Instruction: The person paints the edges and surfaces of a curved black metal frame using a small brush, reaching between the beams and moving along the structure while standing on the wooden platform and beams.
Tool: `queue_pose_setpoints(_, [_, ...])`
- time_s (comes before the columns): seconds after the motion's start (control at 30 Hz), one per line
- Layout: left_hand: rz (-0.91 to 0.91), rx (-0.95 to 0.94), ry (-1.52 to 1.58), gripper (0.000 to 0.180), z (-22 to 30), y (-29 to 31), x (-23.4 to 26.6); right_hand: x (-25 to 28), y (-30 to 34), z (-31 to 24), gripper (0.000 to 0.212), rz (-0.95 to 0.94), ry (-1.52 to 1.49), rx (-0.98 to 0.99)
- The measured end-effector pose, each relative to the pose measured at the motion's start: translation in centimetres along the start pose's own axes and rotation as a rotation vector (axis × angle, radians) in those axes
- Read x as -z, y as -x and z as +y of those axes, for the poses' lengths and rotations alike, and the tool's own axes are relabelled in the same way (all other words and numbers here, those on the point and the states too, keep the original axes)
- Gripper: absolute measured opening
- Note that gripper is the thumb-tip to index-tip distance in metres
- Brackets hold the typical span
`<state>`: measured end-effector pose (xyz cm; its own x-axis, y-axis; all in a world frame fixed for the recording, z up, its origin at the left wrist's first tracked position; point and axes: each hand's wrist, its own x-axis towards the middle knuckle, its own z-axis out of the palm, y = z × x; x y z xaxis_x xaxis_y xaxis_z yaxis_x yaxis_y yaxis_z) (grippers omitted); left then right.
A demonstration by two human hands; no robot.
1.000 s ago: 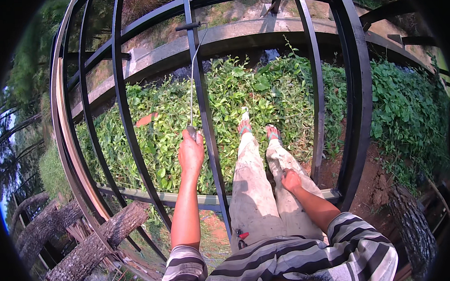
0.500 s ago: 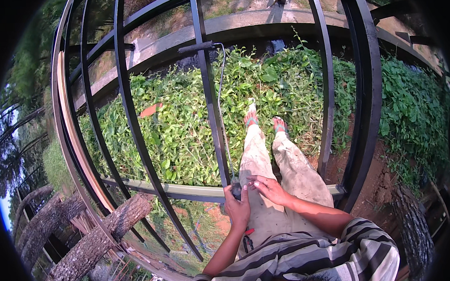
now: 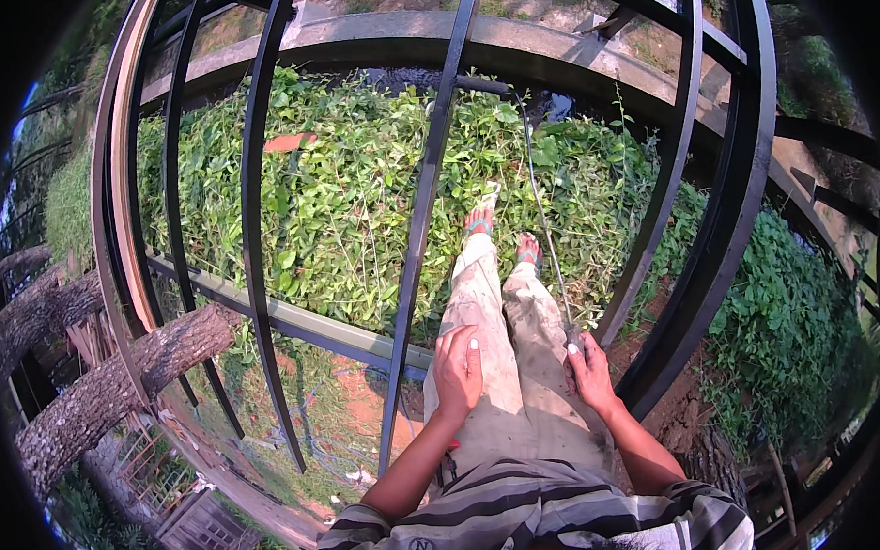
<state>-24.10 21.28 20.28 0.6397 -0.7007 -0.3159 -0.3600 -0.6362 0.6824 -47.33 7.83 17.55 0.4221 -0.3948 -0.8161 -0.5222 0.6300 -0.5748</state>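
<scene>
A paint roller point(image 3: 538, 189) with a dark narrow sleeve and a long thin wire rod reaches away from me, right of my legs. My right hand point(image 3: 591, 372) is closed around its grip, which is mostly hidden by the fingers. The roller's sleeve point(image 3: 484, 84) is at the far end, just right of a dark metal bar point(image 3: 427, 193). My left hand point(image 3: 457, 369) is empty, with its fingers stretched out over my left thigh, right of the same bar.
Black metal bars and a curved frame point(image 3: 746, 167) surround me, with a pale-topped crossbar point(image 3: 316, 328) at left. Rough logs point(image 3: 124, 383) lie at lower left. Green vines point(image 3: 351, 220) and a concrete edge point(image 3: 373, 27) lie beyond. My sandalled feet point(image 3: 479, 221) are among the vines.
The paint roller has passed from my left hand to my right and swung rightward. My hands have moved apart. The view has shifted, so the bars appear farther right and tilted.
</scene>
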Motion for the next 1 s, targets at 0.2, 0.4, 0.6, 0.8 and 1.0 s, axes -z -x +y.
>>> queue_pose_setpoints(0.2, [0.131, 0.227, 0.014, 0.025, -5.5, 0.8, 1.0, 6.4, 3.0, 0.0, 0.033, 0.089, 0.857, 0.207])
queue_pose_setpoints(0.4, [0.228, 0.316, 0.025, 0.022, -9.2, 3.2, 1.1, 9.7, 2.9, 1.4, 0.041, 0.235, 1.147, 0.575])
queue_pose_setpoints(0.6, [0.259, 0.513, 0.045, 0.021, -11.6, 6.3, -0.2, 9.8, 1.9, 1.3, 0.039, 0.248, 1.364, 0.523])
queue_pose_setpoints(0.8, [0.305, 0.593, 0.106, 0.02, -12.8, 9.3, -0.8, 9.6, 2.2, -0.2, 0.037, 0.224, 1.326, 0.488])
queue_pose_setpoints(1.0, [0.332, 0.668, 0.24, 0.02, -15.4, 13.9, -2.0, 8.7, 2.9, -2.8, 0.037, 0.1, 1.167, 0.334])
